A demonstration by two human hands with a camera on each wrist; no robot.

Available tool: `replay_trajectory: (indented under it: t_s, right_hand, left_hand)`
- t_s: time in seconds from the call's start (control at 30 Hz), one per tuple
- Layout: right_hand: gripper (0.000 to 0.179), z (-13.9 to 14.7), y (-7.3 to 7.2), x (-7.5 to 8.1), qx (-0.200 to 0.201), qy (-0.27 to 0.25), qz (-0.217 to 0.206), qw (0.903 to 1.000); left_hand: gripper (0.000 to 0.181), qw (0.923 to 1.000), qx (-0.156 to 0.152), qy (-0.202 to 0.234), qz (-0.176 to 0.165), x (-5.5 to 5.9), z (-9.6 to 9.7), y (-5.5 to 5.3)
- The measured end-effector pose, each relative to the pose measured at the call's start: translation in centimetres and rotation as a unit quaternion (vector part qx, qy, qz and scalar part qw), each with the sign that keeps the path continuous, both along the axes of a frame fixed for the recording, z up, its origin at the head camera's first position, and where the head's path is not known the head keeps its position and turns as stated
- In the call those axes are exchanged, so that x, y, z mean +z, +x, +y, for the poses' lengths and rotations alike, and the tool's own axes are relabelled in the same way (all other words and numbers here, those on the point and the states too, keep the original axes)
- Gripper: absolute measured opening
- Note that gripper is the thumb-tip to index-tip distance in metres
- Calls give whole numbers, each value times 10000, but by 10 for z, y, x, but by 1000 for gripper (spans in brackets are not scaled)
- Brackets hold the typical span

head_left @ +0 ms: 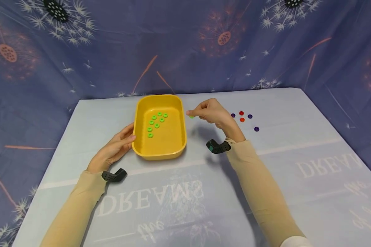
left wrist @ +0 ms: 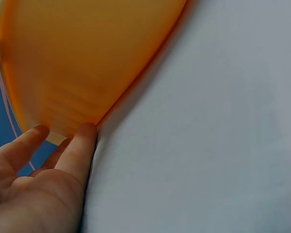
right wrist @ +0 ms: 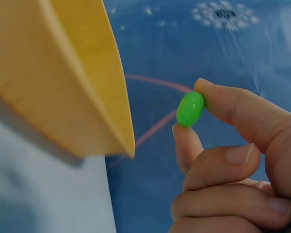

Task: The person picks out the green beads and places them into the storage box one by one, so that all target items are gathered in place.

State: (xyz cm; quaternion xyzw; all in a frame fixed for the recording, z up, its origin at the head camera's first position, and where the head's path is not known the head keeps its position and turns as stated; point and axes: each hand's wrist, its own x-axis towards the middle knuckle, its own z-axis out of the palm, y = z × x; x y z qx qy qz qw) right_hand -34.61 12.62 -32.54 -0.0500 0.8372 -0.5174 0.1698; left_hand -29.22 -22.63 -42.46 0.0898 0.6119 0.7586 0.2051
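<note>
My right hand (head_left: pixel 211 111) pinches a small glossy green bead (right wrist: pixel 190 109) between thumb and index finger, its other fingers curled. It hovers just right of a yellow plastic tub (head_left: pixel 173 137), outside the rim. Several matching green beads (head_left: pixel 156 126) lie scattered on the tub's floor, mostly toward its left half. At the tub's left side, my left hand (head_left: pixel 119 145) rests its fingers against the outer wall, with the thumb at the rim. The left wrist view has those fingertips (left wrist: pixel 85 131) touching the wall low down, near the table.
Right of my right hand lie loose red beads (head_left: pixel 242 119) and dark purple beads (head_left: pixel 256 129). A pale cloth with printed lettering covers the table (head_left: pixel 160 219). Behind it hangs a blue curtain (head_left: pixel 179 41) with dandelion prints. Black bands (head_left: pixel 114 175) sit on both wrists.
</note>
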Motion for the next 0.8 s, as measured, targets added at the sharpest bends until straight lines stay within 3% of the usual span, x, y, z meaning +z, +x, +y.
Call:
replay_trajectory:
  t_s: [0.17, 0.43, 0.63, 0.8]
  right_hand:
    - [34, -37, -8, 10, 352, 374, 88, 9986]
    - [55, -100, -25, 13, 874, 1293, 440, 9868]
    - [53, -137, -35, 6, 1081, 2396, 633, 9628]
    - [37, -151, -39, -1, 1383, 2831, 778, 9459]
  left_hand:
    - [72, 10000, 19, -60, -17, -1, -2, 1]
    - [76, 10000, -33, 22, -43, 0, -1, 1]
    - [76, 9999, -52, -17, -93, 1, -1, 0]
    - [75, 9999, -43, -90, -91, 2, -3, -1]
